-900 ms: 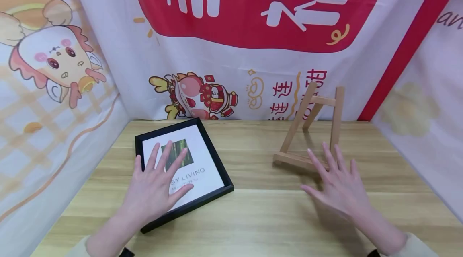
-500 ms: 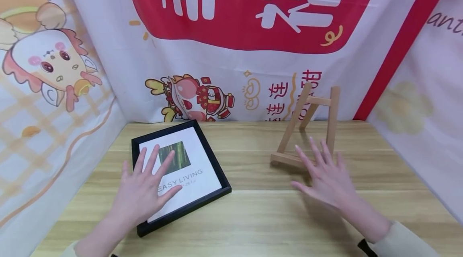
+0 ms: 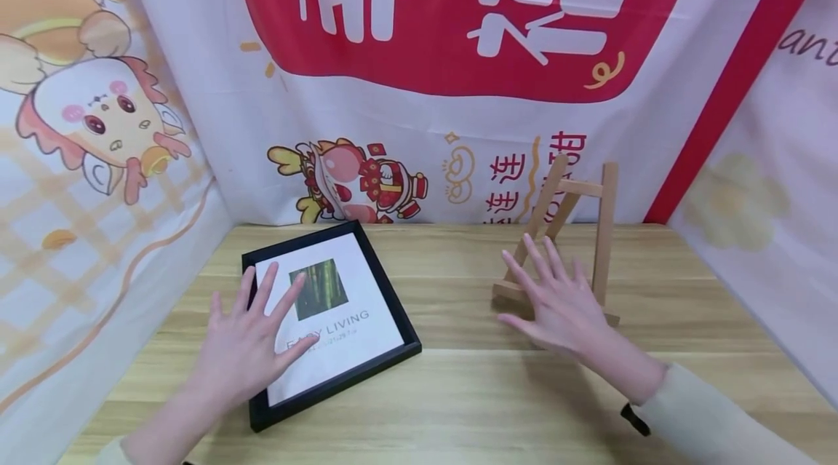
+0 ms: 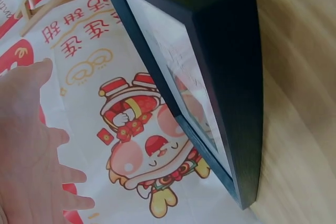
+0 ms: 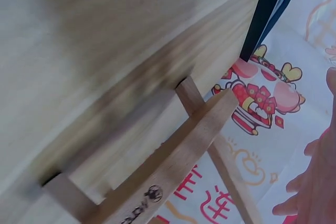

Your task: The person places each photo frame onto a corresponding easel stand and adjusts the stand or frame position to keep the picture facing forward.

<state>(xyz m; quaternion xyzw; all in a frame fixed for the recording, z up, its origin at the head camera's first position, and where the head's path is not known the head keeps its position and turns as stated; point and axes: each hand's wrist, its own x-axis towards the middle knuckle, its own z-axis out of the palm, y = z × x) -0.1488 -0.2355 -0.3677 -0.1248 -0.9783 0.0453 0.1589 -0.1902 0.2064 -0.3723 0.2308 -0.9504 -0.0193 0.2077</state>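
Observation:
A black picture frame (image 3: pixel 386 290) lies flat at the left, holding a white sheet with a dark green picture and the words EASY LIVING. My left hand (image 3: pixel 245 348), fingers spread, hovers above its left part and holds nothing. The left wrist view shows that hand (image 4: pixel 31 145) apart from the frame's black edge (image 4: pixel 226 77). A small wooden easel (image 3: pixel 605 232) stands at the right. My right hand (image 3: pixel 563 305) is spread in front of it, covering part of its lower bar. In the right wrist view the hand (image 5: pixel 320 177) stays apart from the easel (image 5: pixel 173 156).
The wooden table (image 3: pixel 452 407) runs back to a white cloth (image 3: pixel 229 123) with a red panel and cartoon prints. Printed cloths hang along the left (image 3: pixel 164 247) and right (image 3: pixel 733 188) sides too.
My right hand has moved left and a little forward, across the easel's lower bar. My left hand has shifted slightly left over the picture frame. Frame and easel have stayed in place.

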